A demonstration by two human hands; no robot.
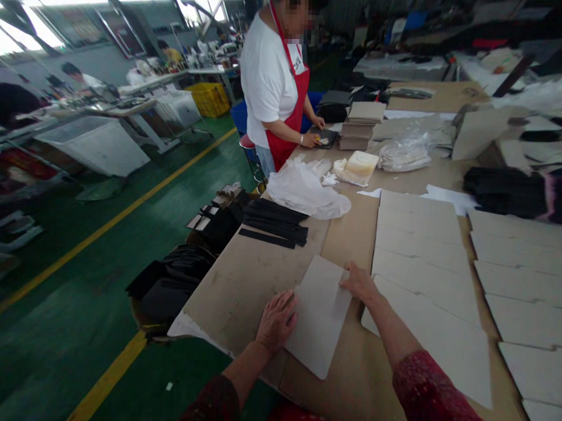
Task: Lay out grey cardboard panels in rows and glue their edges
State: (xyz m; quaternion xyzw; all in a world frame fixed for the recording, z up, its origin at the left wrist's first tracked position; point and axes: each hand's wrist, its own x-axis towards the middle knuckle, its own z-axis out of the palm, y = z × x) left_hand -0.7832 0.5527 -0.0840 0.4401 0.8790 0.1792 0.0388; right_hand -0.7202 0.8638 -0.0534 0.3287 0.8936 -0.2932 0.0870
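Grey card, single sheet (321,316) with rounded corners, lying flat on the brown table (241,295) near its front edge, slightly skewed. Left hand (278,321) at the sheet's left edge: spread, relaxed, fingers laid over the margin, not clenched. Right hand (359,282) at the far right edge: thumb on top, fingers bent at the rim, grasping the sheet there. Dark red patterned sleeves (425,387) on both arms.

Just right of the sheet, an overlapping row of pale cards (425,301); beyond it a second row (530,317), also overlapped. Farther up the table, on the left side: black strips (275,222), loosely bunched, one lying apart along the near side. Behind them a crumpled white plastic bag (309,190), then a yellowish block (360,165).

At the far left side a co-worker (262,75) stands in a red apron (291,125), both hands over a dark piece beside stacked boards (361,124). Below the table edge, black pieces (177,290) heaped in a box. Green floor (204,165), yellow line (119,220) across it.
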